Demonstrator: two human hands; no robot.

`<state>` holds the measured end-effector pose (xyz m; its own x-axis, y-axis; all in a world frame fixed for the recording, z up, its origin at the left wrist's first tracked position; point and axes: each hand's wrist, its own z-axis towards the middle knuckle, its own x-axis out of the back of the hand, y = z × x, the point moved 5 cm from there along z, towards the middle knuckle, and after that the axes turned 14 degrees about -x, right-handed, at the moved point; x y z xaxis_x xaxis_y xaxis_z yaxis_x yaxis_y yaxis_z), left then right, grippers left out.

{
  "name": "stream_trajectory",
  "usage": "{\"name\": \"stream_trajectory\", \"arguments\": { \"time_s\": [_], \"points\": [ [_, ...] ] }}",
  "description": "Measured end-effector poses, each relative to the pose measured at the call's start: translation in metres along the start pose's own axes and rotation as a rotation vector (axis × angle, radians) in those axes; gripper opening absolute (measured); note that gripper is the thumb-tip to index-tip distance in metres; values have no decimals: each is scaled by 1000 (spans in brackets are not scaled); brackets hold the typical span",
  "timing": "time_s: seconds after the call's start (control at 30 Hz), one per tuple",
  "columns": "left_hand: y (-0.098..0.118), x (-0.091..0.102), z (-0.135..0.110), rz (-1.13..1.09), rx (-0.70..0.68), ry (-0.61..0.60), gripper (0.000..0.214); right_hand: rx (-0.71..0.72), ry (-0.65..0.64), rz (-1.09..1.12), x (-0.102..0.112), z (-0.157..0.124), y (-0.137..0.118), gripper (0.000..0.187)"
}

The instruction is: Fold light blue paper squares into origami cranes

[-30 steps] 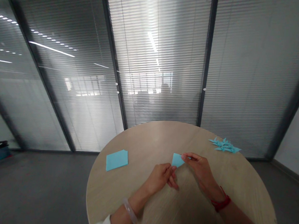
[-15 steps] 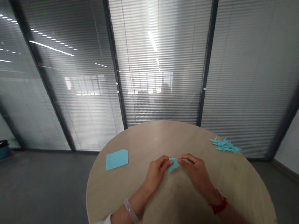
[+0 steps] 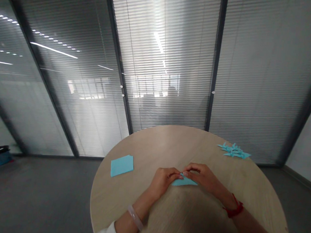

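Round pale-wood tabletop point(image 3: 145, 144) before glass partitions with slatted blinds point(image 3: 170, 60): two bare hands pinch a folded paper at the middle.

A flat light-blue folded paper triangle point(image 3: 184, 182) lies low between the left hand point(image 3: 162, 181) and the right hand point(image 3: 201, 175), its long axis running side to side. The fingers point(image 3: 191, 168) of both hands curl inward and pinch its upper edge, meeting near the middle, with neither hand clearly nearer. Whether the paper touches the wood is hard to tell. A stack of light-blue paper squares point(image 3: 121, 166) sits well left of the left hand, and a cluster of folded blue paper cranes point(image 3: 233, 150) lies near the far right edge.
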<state>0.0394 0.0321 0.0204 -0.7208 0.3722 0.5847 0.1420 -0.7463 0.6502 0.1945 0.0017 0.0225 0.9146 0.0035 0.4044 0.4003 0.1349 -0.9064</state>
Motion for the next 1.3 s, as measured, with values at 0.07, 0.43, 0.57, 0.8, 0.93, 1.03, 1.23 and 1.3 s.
{"name": "stream_trajectory", "arguments": {
  "time_s": [0.07, 0.43, 0.57, 0.8, 0.93, 1.03, 1.23, 1.3],
  "points": [
    [1, -1, 0, -21, -13, -31, 25, -26, -53, 47, 1, -1, 2, 20],
    [-5, -3, -4, -264, 27, -106, 21, -111, -263, 221, -7, 0, 12, 26],
    [-9, -5, -4, -285, 55, -110, 21, -103, -263, 170, -8, -1, 9, 23],
    [-8, -7, -3, -254, 78, -112, 23, 56, -59, -105, -4, -8, -8, 13],
    [-8, -8, -3, -235, 79, -125, 26, 78, -49, -147, -5, -8, -8, 13],
    [-8, -8, -3, -248, 96, -135, 28, 83, -48, -165, -6, -8, -7, 13],
    [-6, -10, -4, -287, 103, -129, 31, 54, -64, -143, -9, -6, -6, 13],
    [-5, -9, -3, -263, 96, -119, 30, 41, -69, -113, -9, -6, -6, 16]
  ]
}}
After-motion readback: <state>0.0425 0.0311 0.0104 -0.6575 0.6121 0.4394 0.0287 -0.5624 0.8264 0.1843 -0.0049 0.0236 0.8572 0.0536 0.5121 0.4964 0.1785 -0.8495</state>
